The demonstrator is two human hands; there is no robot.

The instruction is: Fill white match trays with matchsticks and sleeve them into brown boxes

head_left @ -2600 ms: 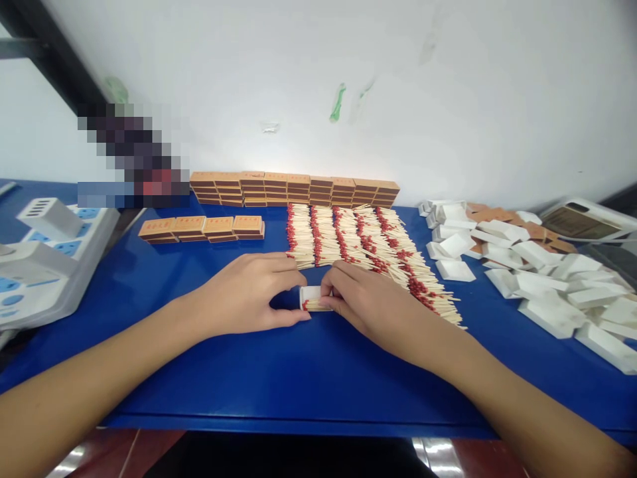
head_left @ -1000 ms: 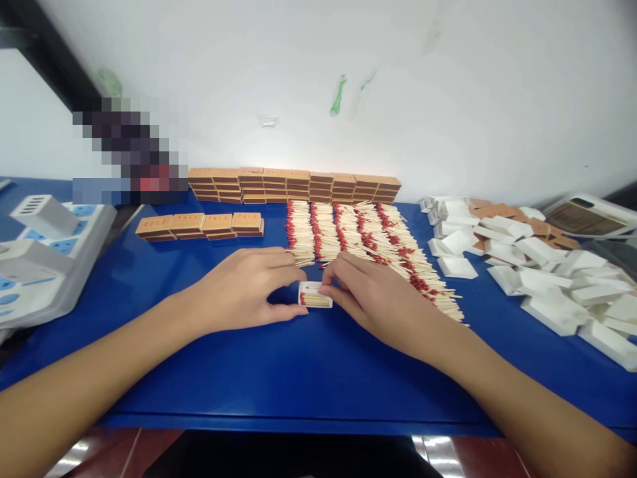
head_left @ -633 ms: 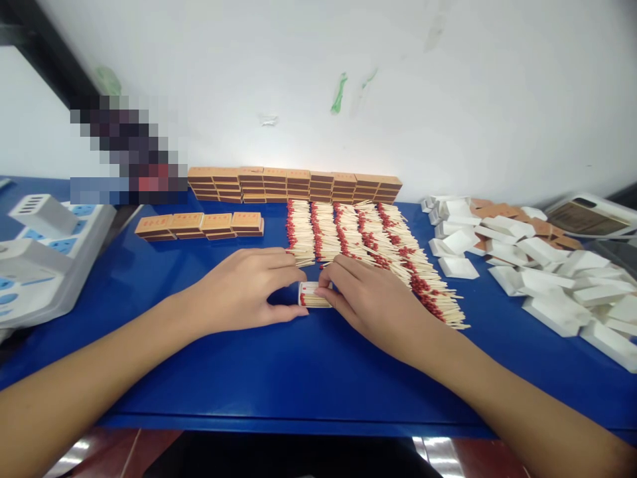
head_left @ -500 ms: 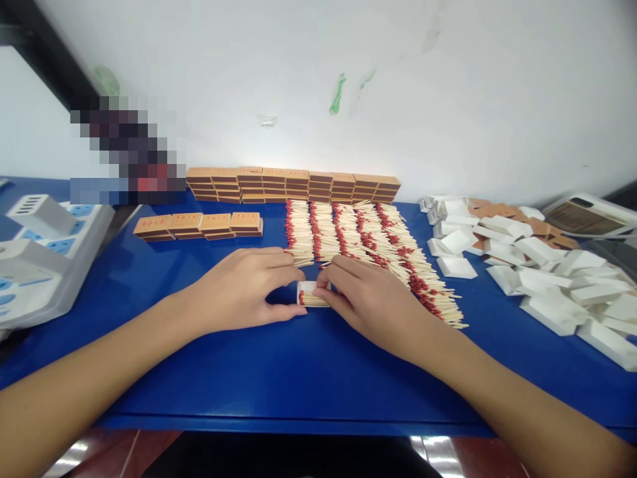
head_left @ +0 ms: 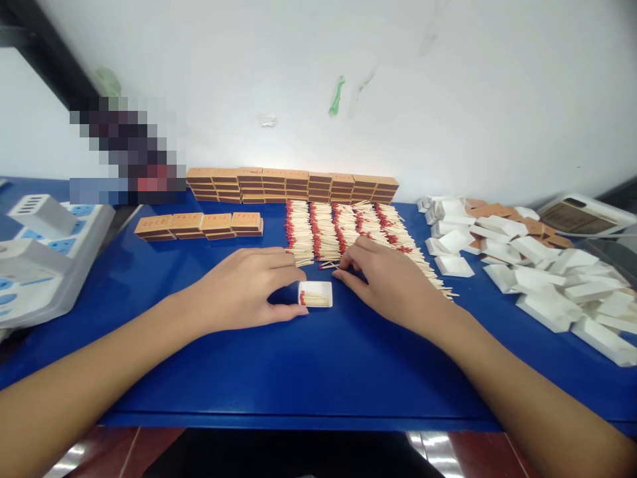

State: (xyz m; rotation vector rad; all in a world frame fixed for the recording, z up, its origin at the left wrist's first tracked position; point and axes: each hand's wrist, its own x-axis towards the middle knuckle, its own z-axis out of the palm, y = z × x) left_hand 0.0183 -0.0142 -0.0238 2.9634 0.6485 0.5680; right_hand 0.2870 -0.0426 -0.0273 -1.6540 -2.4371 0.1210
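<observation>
A small white matchbox tray lies on the blue table, with several red-tipped matches along its near side. My left hand grips the tray's left end between thumb and fingers. Just beyond the tray, my right hand has its thumb and fingertips pinched at the ends of a few loose matches. Rows of red-headed matches lie spread beyond both hands, and my right hand covers part of the rightmost rows.
Closed matchboxes are stacked along the wall, and a shorter row of matchboxes stands at left. White empty trays and brown sleeves pile up on the right. A power strip with plugs sits at far left.
My right hand has moved from the tray, away from me and slightly right, to the loose matches. My left hand stays on the tray, whose right part is now uncovered.
</observation>
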